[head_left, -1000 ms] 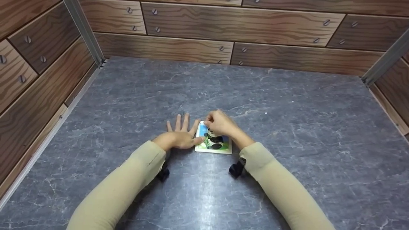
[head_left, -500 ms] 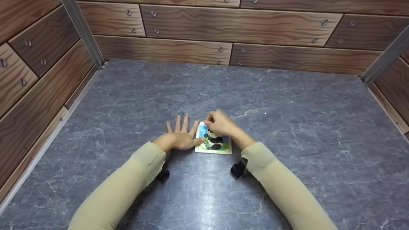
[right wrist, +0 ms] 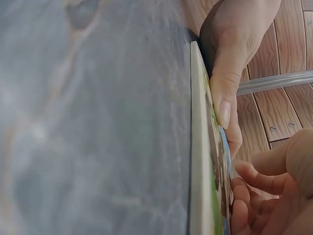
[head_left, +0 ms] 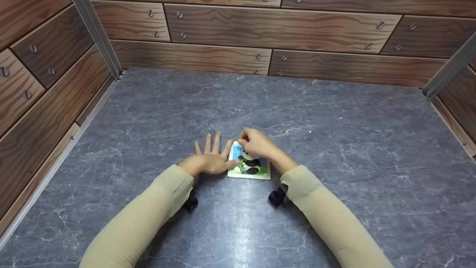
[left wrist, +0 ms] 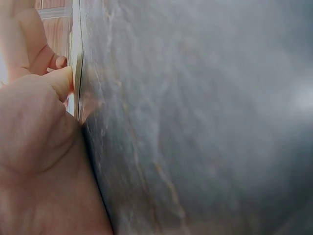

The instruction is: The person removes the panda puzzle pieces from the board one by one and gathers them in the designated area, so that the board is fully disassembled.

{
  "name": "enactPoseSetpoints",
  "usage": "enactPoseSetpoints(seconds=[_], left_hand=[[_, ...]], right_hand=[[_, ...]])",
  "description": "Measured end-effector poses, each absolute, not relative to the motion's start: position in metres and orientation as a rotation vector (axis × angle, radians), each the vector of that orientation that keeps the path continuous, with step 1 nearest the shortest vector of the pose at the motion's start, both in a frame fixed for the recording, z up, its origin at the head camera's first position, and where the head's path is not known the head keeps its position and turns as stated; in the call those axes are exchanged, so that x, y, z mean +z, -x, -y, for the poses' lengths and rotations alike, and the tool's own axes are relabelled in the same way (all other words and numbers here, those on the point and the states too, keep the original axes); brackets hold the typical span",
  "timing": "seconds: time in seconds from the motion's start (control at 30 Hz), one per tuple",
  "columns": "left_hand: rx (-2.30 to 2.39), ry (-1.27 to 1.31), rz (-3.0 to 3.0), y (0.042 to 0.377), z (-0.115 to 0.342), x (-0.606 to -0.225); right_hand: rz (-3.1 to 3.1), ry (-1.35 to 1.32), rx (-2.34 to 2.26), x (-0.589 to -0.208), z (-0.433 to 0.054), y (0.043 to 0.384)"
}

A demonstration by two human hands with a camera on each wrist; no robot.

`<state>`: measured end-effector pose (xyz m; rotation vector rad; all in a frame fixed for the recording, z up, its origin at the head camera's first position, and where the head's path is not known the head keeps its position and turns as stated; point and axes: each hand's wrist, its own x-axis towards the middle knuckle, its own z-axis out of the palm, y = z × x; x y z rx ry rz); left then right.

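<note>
A small flat picture board [head_left: 251,172] with a panda on blue and green and a pale border lies on the grey tabletop. My left hand [head_left: 212,162] is spread along its left side, the thumb resting over the picture. In the right wrist view that left thumb [right wrist: 226,100] lies on the board's face. My right hand [head_left: 256,143] is above the upper right of the board with its fingers curled, covering that corner. From the right wrist, its curled fingers [right wrist: 240,200] meet the picture surface, and nothing shows between thumb and fingers. The board's pale edge [left wrist: 77,63] shows edge-on in the left wrist view.
The grey marbled tabletop [head_left: 353,167] stretches around the board. Wood-patterned walls [head_left: 223,29] stand at the back and sides, with metal posts [head_left: 98,37] in the corners. A tiny white speck [head_left: 310,131] lies right of the hands. Black wrist devices [head_left: 277,196] hang under the cuffs.
</note>
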<state>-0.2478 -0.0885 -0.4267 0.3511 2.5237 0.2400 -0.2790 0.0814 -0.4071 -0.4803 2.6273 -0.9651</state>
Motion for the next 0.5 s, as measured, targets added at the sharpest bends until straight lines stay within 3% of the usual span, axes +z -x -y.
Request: enactPoseSetpoints(seconds=[0.5], left_hand=[[0.250, -0.348, -2.527, 0.2496, 0.0881, -0.4281]], right_hand=[[-2.677, 0.455, -0.823, -0.4057, -0.0771, 0.2823]])
